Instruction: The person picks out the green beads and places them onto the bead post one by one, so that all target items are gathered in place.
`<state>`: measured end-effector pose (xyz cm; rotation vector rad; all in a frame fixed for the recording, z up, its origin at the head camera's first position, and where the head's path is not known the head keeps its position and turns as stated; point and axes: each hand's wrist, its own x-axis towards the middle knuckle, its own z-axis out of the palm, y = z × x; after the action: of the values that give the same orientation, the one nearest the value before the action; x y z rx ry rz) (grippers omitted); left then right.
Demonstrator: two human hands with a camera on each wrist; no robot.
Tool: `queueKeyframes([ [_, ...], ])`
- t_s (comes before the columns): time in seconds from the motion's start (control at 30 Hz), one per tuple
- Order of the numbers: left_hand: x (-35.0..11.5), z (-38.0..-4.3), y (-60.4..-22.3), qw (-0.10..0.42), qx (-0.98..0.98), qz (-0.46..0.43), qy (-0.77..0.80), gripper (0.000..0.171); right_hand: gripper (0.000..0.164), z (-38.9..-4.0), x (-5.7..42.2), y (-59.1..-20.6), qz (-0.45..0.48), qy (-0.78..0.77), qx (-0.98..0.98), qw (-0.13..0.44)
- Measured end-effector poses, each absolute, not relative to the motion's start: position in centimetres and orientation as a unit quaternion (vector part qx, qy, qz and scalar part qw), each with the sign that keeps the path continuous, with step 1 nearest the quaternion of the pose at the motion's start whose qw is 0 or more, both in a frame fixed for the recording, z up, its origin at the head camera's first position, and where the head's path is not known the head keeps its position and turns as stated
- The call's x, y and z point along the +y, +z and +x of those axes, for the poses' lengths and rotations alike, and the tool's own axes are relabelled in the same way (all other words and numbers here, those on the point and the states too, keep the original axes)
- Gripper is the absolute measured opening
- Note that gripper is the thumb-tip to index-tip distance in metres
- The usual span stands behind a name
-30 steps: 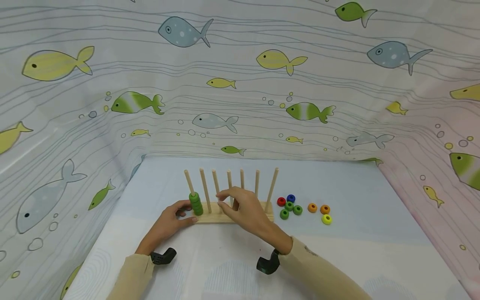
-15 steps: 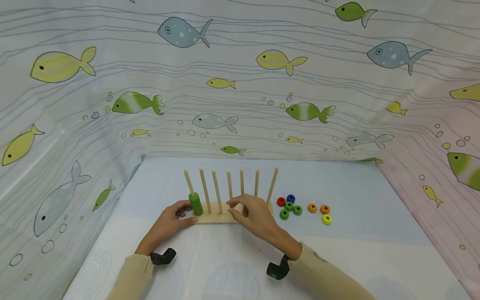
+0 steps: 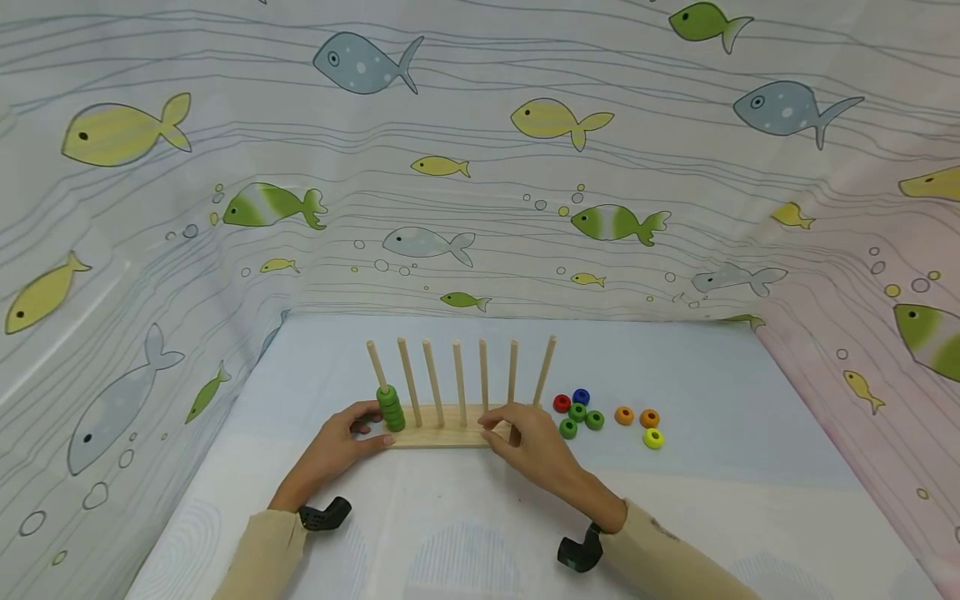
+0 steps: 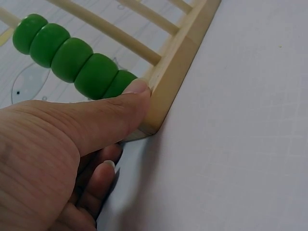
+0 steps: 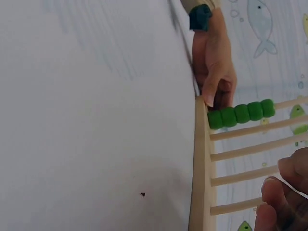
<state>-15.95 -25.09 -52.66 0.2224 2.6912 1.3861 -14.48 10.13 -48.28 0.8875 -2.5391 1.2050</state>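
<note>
A wooden peg stand (image 3: pixel 435 437) carries a row of several upright pegs. Several green beads (image 3: pixel 390 408) are stacked on its leftmost peg. My left hand (image 3: pixel 339 446) grips the stand's left end; in the left wrist view its thumb (image 4: pixel 137 87) lies against the base beside the lowest bead, with the other fingers partly hidden behind. Over the right part of the stand is my right hand (image 3: pixel 536 442), near the fifth peg (image 3: pixel 483 379), its fingers (image 5: pixel 275 195) loosely bent. No bead shows between them. That hand hides the lower ends of the right pegs.
Right of the stand lie loose beads: a red bead (image 3: pixel 562 403), a blue bead (image 3: pixel 581 397), a few green beads (image 3: pixel 595 419), two orange beads (image 3: pixel 649 418) and a yellow bead (image 3: pixel 654 438). A fish-patterned sheet (image 3: pixel 517 275) walls the table's back and sides.
My right hand has moved rightward along the row of pegs, from near the third peg to the fifth, and slightly lower. The left hand stays on the stand's left end.
</note>
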Motion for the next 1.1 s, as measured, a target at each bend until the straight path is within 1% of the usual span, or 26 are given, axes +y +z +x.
queueKeyframes([
  [0.23, -25.1, -15.8, -52.5, 0.057, 0.883, 0.071, 0.46, 0.066, 0.018, -14.2, 11.7, -49.4, 0.28, 0.413, -0.863, 0.087],
  [0.5, -25.1, -16.0, -52.7, 0.049, 0.882, 0.08, 0.462, 0.064, 0.02, -14.0, 13.5, -50.1, 0.262, 0.42, -0.863, 0.098],
  [1.1, -25.2, -15.9, -52.6, 0.054, 0.88, 0.079, 0.465, 0.064, 0.017, -14.3, 18.0, -51.5, 0.194, 0.399, -0.89, 0.104],
])
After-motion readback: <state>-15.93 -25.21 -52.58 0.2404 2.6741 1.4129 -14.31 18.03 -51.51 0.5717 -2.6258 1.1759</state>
